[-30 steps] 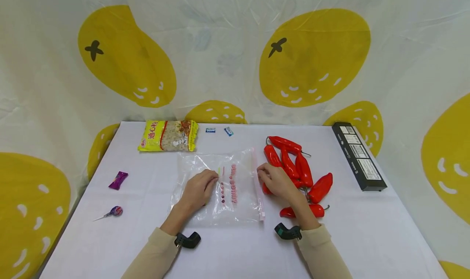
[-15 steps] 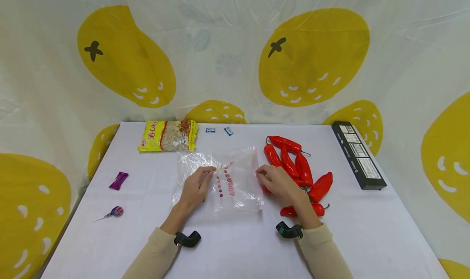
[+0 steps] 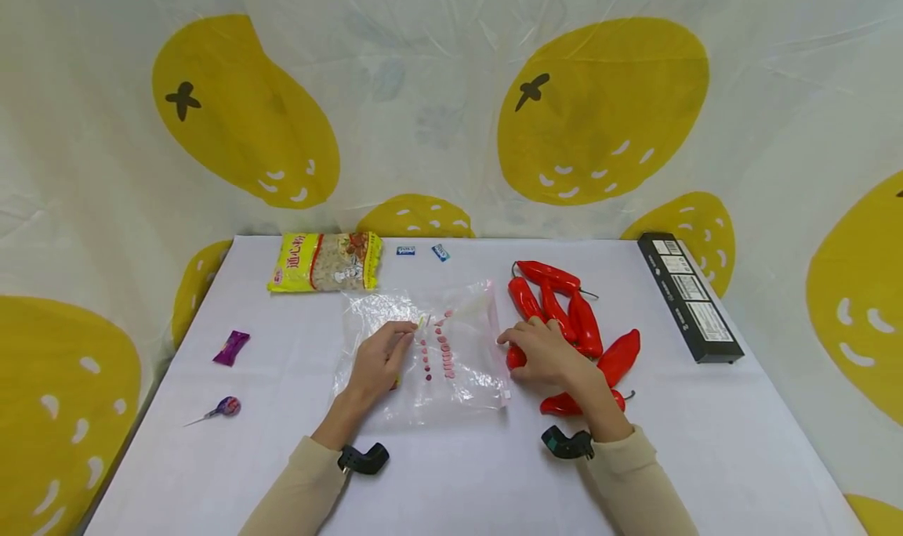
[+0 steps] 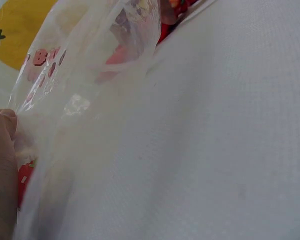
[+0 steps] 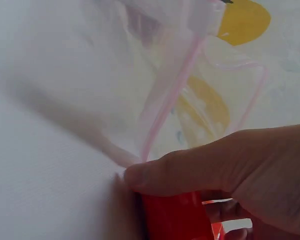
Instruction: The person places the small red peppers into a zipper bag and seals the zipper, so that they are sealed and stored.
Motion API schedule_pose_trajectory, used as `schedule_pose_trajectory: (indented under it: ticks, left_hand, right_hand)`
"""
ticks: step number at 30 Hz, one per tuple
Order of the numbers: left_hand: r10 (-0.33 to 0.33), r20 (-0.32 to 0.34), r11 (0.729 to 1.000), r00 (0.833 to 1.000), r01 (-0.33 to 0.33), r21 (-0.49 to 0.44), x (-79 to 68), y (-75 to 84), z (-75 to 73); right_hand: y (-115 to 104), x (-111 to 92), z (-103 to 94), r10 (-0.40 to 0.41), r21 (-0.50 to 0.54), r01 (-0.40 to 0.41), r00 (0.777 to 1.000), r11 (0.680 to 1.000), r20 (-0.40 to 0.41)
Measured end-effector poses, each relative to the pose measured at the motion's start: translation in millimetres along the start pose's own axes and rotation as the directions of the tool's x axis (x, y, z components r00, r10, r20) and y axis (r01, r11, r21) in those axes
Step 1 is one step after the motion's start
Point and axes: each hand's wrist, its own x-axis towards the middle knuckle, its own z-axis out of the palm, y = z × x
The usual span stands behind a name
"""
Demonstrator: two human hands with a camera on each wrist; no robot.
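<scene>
A clear zip bag [image 3: 458,348] with pink and red print lies at the table's middle, its pink-edged mouth facing right. My left hand [image 3: 374,360] pinches the bag's upper layer, which stands raised in the left wrist view. Partly hidden by that hand is a small red, strawberry-printed thing [image 4: 25,180]. At the bag's mouth, my right hand [image 3: 546,352] grips a red pepper [image 5: 175,215], thumb across its near end. More red peppers [image 3: 584,324] lie around and beyond the right hand, and one red pepper [image 3: 560,403] is partly covered by the right forearm.
A yellow pasta packet [image 3: 328,262] and two small blue-white wrapped candies [image 3: 405,251] lie at the back. To the left are a purple wrapped candy [image 3: 231,348] and a lollipop [image 3: 228,407]. A long black box [image 3: 687,297] lies at the right edge.
My left fingers have taken up the bag's upper layer, and its print has bunched. My right hand has moved slightly right from the bag's edge onto the pepper beside it.
</scene>
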Motion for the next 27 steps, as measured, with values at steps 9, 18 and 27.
schedule_pose_trajectory:
  ticks: [9, 18, 27]
  left_hand:
    - [-0.008, 0.017, 1.0, 1.0, 0.008, 0.007, 1.1, 2.2, -1.4]
    - [0.005, 0.008, 1.0, 1.0, -0.006, 0.019, 0.2, 1.0, -1.9]
    - [-0.011, 0.018, 1.0, 1.0, 0.011, 0.022, -0.1, 1.3, -1.1]
  right_hand:
    - [5, -8, -24.3, 0.054, 0.148, -0.032, 0.988, 0.988, -0.147]
    - [12, -14, -41.8, 0.21, 0.4, -0.045, 0.901, 0.916, -0.38]
    - [10, -7, -6.7, 0.258, 0.583, -0.134, 0.957, 0.801, -0.134]
